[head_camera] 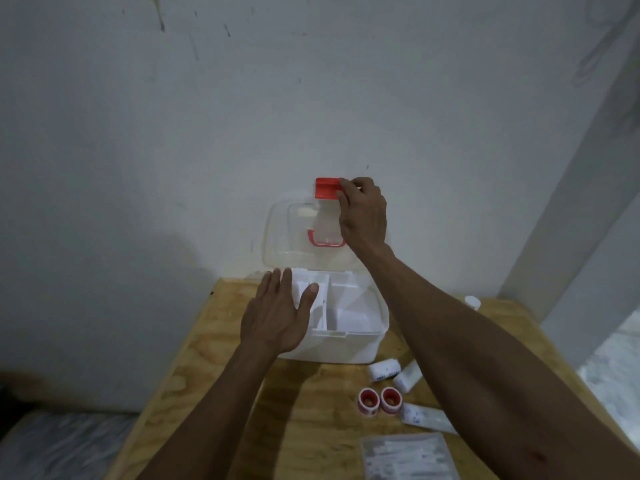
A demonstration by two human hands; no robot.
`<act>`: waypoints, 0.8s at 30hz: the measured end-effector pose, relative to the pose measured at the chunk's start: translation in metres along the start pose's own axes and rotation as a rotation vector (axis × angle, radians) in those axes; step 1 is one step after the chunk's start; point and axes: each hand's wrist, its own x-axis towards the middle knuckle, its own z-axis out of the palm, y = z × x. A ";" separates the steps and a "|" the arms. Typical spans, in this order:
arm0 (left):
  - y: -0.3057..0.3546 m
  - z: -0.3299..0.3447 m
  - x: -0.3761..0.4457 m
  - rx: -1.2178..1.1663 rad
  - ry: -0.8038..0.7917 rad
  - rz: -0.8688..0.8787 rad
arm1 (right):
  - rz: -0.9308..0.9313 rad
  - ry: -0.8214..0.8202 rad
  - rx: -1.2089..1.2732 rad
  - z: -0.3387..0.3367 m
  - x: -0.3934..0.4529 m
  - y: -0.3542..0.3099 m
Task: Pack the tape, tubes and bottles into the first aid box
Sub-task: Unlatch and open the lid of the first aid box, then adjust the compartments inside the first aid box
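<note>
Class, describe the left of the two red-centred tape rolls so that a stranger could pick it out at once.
Start at the open white box on the wooden table. In front of it and a little right stand two small rolls side by side; take the left roll. Unlike the white tubes nearby, both have red centres, and the other roll is nearer the right forearm.

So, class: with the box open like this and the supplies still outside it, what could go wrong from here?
1. The right hand holds up the clear lid by its red latch; released, it might drop onto the left hand at the box rim.
2. The right forearm hangs over the tape rolls and tubes; pulling back could sweep them off the table.
</note>
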 end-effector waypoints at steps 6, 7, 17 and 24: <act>0.001 -0.002 -0.002 -0.005 -0.008 0.000 | -0.006 -0.050 -0.033 -0.001 -0.001 0.004; 0.001 -0.002 -0.002 -0.002 -0.007 0.000 | -0.009 -0.059 -0.037 -0.001 -0.001 0.004; -0.001 -0.004 -0.002 -0.014 0.002 0.031 | 0.025 -0.147 0.031 -0.025 -0.010 0.006; -0.002 -0.005 0.001 0.034 -0.003 0.046 | 0.062 -0.265 0.226 -0.092 -0.069 -0.012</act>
